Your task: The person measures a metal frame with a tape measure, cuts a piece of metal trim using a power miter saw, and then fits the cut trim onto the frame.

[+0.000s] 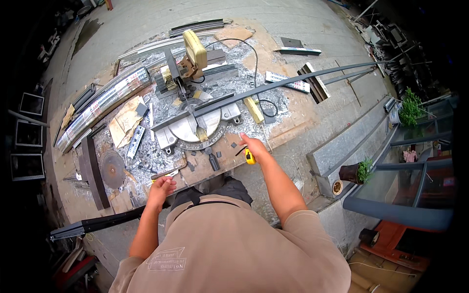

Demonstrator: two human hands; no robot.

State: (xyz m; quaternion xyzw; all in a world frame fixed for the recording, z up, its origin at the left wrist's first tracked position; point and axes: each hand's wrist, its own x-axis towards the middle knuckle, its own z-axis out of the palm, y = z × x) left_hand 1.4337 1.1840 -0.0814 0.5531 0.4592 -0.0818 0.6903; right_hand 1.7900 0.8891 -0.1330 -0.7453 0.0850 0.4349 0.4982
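Observation:
My right hand (253,145) is over the near edge of the workbench, closed around a yellow tape measure (250,157) that shows below the fingers. My left hand (162,188) is at the bench's near edge with its fingers curled. A bit of yellow shows beside its fingertips, too small to name. Ahead of both hands stands a mitre saw (193,128) with its yellow-cased motor head raised. A long dark grey metal profile (273,91) lies across the saw's base against the fence and reaches far out to the right. A black-handled tool (213,160) lies between my hands.
Metal chips and offcuts cover the workbench (293,122). Wrapped profiles (110,100) lie at the left, near a round saw blade (113,169) and a dark bar (94,172). A black cable (256,58) loops behind the saw. Potted plants (411,108) stand at the right.

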